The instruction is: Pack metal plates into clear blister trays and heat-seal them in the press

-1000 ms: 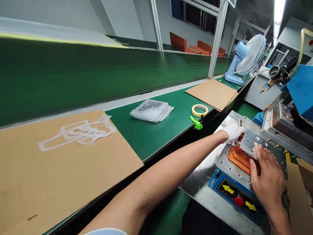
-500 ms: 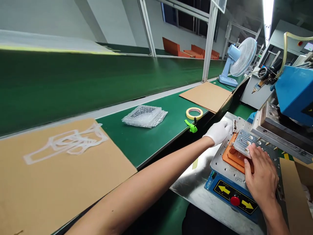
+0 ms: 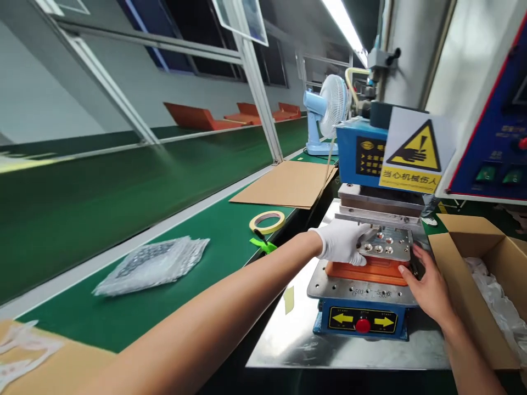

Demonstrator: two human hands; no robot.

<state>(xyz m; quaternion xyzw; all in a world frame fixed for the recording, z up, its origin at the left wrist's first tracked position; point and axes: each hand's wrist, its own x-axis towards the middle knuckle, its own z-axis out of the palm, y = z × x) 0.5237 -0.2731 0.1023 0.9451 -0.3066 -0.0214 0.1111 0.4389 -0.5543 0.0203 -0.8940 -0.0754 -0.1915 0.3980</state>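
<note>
My left hand (image 3: 342, 246), in a white glove, grips the left edge of a grey metal plate (image 3: 387, 244) that lies on an orange part (image 3: 366, 271). My bare right hand (image 3: 428, 286) presses against the right edge of the orange part, fingers curled round it. Both sit on the perforated steel base (image 3: 362, 289) of a blue press (image 3: 362, 153), under its head. Below the base is a blue panel with yellow arrows and a red button (image 3: 363, 325).
A yellow warning sign (image 3: 415, 156) hangs on the press. An open cardboard box (image 3: 473, 274) with white wrapping stands at right. On the green table lie a tape roll (image 3: 267, 221), a green tool (image 3: 263, 244), bubble-wrap bags (image 3: 152, 266) and cardboard sheets (image 3: 288, 184). A blue fan (image 3: 325, 112) stands behind.
My view has swung right, so the press now faces me. My left hand has moved from beside the fixture onto the metal plate's left edge; my right hand has slid to the orange part's right side.
</note>
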